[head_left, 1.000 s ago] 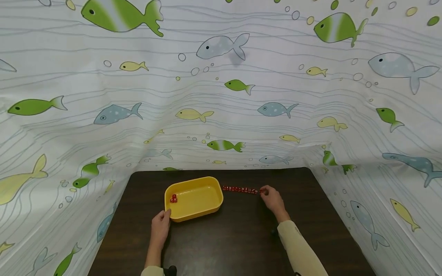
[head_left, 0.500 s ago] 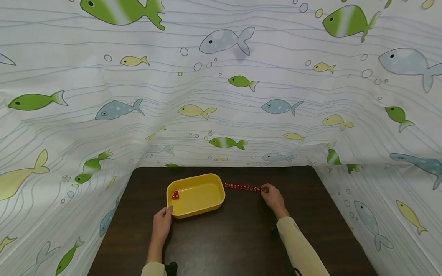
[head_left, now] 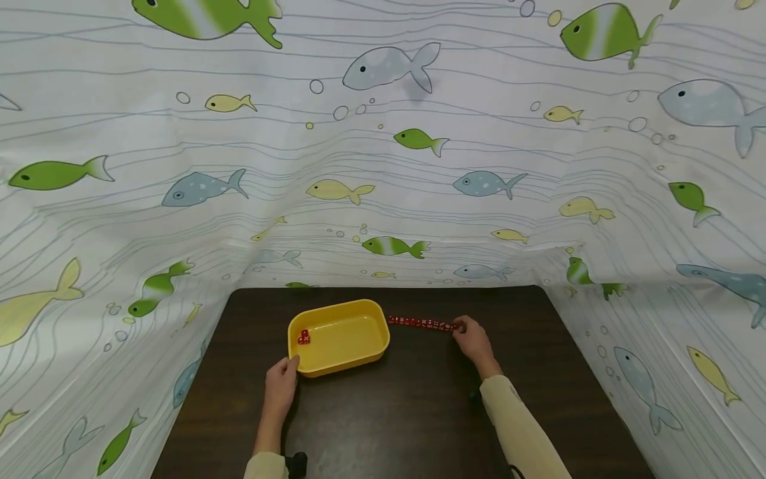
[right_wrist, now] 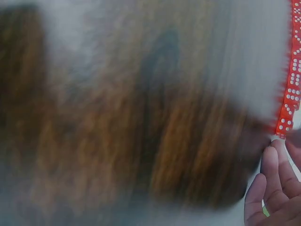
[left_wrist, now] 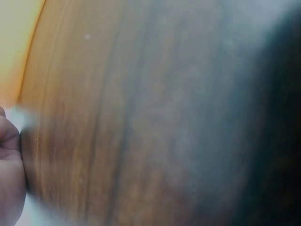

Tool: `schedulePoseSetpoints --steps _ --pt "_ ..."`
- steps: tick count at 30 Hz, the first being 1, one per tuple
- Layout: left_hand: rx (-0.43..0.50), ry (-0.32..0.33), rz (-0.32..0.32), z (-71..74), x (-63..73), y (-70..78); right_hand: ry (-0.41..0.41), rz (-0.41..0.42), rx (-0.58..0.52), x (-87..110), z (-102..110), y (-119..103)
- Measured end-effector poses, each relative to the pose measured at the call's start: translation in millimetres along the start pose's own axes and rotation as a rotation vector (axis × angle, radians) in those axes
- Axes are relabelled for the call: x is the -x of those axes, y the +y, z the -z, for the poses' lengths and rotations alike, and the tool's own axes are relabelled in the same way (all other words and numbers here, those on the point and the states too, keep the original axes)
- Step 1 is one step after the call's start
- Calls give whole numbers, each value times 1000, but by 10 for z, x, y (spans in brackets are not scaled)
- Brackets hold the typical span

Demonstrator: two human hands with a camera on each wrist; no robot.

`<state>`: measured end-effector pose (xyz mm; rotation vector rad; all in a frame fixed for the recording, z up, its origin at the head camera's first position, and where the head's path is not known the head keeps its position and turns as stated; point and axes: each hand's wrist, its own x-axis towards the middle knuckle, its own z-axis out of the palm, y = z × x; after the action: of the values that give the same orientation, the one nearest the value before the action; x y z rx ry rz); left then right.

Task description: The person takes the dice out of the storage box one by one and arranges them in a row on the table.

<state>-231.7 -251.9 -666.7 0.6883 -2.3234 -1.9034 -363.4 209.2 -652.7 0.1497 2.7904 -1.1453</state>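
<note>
My left hand [head_left: 280,387] grips the near left corner of a yellow tray [head_left: 350,344], thumb over the rim. Inside the tray, a small cluster of red dice [head_left: 304,338] lies against the left side. Several more red dice [head_left: 421,323] form a straight row on the table, running from the tray's right side toward my right hand [head_left: 475,340]. That hand pinches the die at the row's right end, which its fingers partly cover. In the right wrist view, fingertips [right_wrist: 270,157] sit right at the end of the row of white-dotted dice [right_wrist: 295,77].
The dark wooden table [head_left: 389,419] has its far edge just beyond the tray. A white curtain with printed fish [head_left: 391,247] surrounds it at the back and both sides. A small dark object [head_left: 296,464] shows by the left wrist.
My right hand has brought its die left, closing the small gap to the row's end. The left hand keeps its grip on the tray. The head view has shifted slightly.
</note>
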Motion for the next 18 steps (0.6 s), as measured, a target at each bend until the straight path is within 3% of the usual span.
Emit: schedulePoseSetpoints --steps 6,10,18 --pt "14 -2 -48 11 17 -16 42 -9 -24 61 40 9" --pt "24 -7 -47 21 12 -24 78 -13 -50 88 48 -59" --pt "28 -7 -60 15 0 -36 151 40 -82 103 -80 -395"
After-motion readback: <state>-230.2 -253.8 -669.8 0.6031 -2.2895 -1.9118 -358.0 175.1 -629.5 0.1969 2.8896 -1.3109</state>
